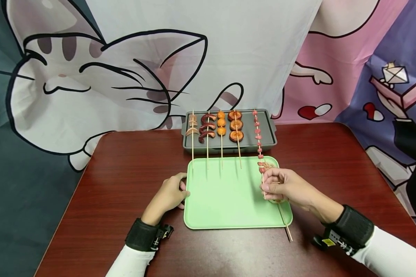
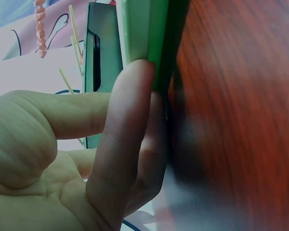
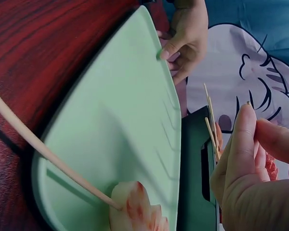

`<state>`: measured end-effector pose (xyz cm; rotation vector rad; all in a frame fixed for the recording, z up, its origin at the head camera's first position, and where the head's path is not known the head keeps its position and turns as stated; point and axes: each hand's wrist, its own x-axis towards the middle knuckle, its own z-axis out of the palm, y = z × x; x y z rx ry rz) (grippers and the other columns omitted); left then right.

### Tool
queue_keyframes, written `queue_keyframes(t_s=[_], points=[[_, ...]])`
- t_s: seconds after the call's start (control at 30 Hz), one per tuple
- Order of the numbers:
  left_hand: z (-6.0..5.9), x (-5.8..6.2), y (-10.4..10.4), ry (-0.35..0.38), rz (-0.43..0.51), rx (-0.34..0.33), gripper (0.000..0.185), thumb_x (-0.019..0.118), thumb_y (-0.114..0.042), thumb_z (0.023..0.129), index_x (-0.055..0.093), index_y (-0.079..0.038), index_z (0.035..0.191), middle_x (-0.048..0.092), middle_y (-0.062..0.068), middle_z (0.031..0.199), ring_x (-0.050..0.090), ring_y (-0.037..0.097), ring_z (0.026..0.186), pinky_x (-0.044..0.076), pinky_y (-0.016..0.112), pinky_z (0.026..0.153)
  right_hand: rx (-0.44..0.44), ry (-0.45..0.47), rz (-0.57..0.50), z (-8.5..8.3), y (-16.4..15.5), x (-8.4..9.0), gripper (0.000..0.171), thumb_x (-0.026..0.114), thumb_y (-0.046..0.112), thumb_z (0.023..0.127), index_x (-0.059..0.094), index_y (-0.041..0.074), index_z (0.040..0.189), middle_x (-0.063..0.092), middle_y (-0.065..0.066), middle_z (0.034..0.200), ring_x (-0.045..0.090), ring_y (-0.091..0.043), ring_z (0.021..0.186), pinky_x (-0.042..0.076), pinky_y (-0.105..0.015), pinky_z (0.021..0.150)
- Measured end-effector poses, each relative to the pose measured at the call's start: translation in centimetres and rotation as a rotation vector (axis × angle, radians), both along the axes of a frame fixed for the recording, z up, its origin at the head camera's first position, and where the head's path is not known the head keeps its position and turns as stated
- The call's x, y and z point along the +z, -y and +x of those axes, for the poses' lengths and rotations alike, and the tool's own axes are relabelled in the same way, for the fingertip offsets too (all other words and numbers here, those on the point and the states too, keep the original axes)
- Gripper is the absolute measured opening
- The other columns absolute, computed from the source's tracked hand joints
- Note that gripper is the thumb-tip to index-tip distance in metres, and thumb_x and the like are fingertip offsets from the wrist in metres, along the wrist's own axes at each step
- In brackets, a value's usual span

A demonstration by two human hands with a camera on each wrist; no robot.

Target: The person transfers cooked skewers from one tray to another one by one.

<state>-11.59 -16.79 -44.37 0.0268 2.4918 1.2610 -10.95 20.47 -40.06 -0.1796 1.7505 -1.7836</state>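
The left hand (image 1: 167,192) is pinching the left edge of the green tray (image 1: 225,204), its thumb lying on the rim. The right hand (image 1: 287,188) is pinching the red-piece skewer (image 1: 258,137) by its stick above the tray's right side, the far end reaching over the grey pan (image 1: 249,130). Four loaded skewers (image 1: 221,131) are lying on the pan, sticks overhanging the tray's far rim. Another skewer (image 1: 285,223) is jutting past the near edge. Open green surface is stretching between the hands, brown table (image 1: 124,165) showing on both sides
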Motion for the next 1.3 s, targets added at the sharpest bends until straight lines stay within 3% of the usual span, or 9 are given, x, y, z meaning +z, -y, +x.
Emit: queue_keyframes(t_s=[0.43,0.73,1.3], points=[[0.0,0.1,0.2,-0.003,0.002,-0.001,0.062,0.070,0.008,0.091,0.047,0.003,0.149,0.055,0.013,0.090,0.062,0.022,0.057,0.062,0.034,0.049,-0.029,-0.093,0.090,1.6,-0.2,0.8,0.016,0.071,0.000,0.095,0.058,-0.003,0.103,0.068,-0.006,0.090,0.074,-0.017,0.083,0.067,-0.036,0.081],[0.0,0.0,0.0,-0.004,0.003,-0.002,0.061,0.070,0.008,0.091,0.049,0.003,0.148,0.055,0.012,0.089,0.061,0.021,0.054,0.062,0.034,0.049,0.018,-0.115,0.136,3.1,-0.8,0.5,0.025,0.070,0.000,0.094,0.053,-0.014,0.106,0.068,-0.008,0.091,0.073,-0.016,0.081,0.067,-0.037,0.080],[0.2,0.0,0.0,0.000,-0.005,-0.001,0.062,0.070,0.007,0.091,0.048,0.002,0.149,0.055,0.013,0.091,0.059,0.021,0.062,0.062,0.033,0.049,0.066,-0.166,0.175,5.0,-1.3,0.1,0.029,0.073,0.000,0.092,0.055,-0.018,0.105,0.067,-0.008,0.087,0.071,-0.011,0.077,0.068,-0.036,0.072]])
